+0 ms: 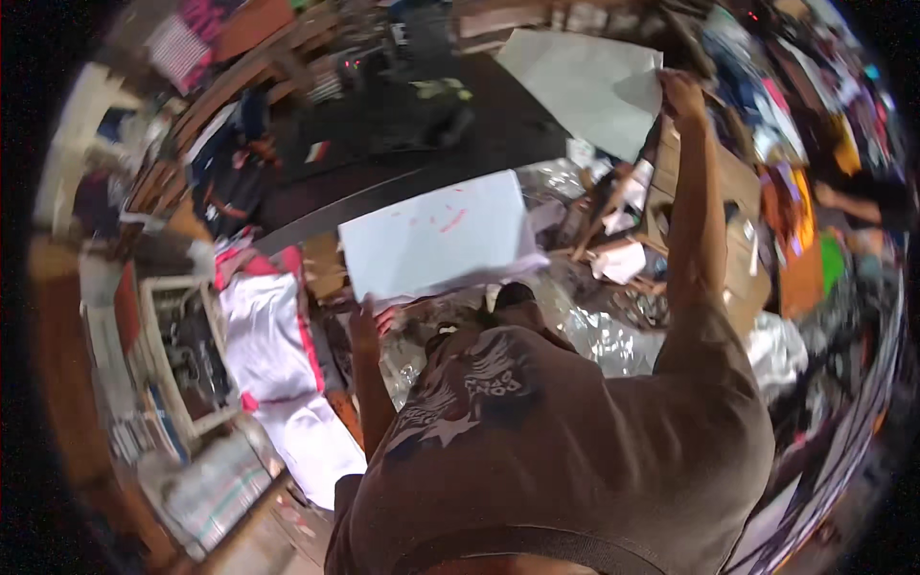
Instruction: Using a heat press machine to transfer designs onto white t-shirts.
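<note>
My left hand [363, 322] grips the lower left corner of a stack of white sheets [436, 235] with small red marks, held flat in front of my brown printed shirt [537, 441]. My right hand [682, 94] is raised far out to the upper right and pinches the edge of a second large white sheet [580, 84], which hangs over the dark table [498, 144]. The two sheets are apart from each other.
A cardboard box [740, 216] stands under my right arm, with crumpled clear plastic wrap [613, 337] and paper scraps below it. A white and pink garment [280, 369] lies at the left beside a white-framed tray [182, 350]. Another person's arm [848, 203] shows at the far right.
</note>
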Demonstrator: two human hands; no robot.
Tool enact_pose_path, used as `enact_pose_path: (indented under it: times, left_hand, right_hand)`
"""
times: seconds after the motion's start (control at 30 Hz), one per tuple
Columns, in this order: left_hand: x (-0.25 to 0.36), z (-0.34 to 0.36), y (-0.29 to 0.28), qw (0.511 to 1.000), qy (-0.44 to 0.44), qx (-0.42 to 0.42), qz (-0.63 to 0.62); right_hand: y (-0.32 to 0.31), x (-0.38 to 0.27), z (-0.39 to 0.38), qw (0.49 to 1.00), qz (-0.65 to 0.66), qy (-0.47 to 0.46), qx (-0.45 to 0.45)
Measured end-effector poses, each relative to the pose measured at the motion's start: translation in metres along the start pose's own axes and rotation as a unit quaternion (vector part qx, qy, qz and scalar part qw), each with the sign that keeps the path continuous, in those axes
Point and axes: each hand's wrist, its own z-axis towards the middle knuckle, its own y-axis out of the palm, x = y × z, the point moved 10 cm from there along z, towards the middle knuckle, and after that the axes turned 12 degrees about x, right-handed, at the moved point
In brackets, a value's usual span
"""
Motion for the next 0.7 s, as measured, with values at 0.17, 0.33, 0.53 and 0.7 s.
enact_pose_path:
  times: [0.17,0.33,0.53,0.7]
  left_hand:
    - [0.010,-0.012,-0.004,0.998,0.011,0.055,0.008]
    - [0.018,-0.015,-0.002,0.999,0.037,0.031,-0.011]
    - [-0.010,0.010,-0.019,0.996,-0.015,0.080,-0.028]
    - [0.017,-0.016,-0.003,0.998,0.016,0.065,0.021]
  right_hand:
    - [-0.186,0.026,0.001,0.985,0.136,0.053,0.095]
    - [-0.294,0.082,-0.040,0.987,0.108,0.032,0.112]
    - [-0.353,0.112,-0.077,0.961,-0.205,-0.030,0.184]
    - [-0.321,-0.028,-0.179,0.840,-0.238,-0.285,0.397]
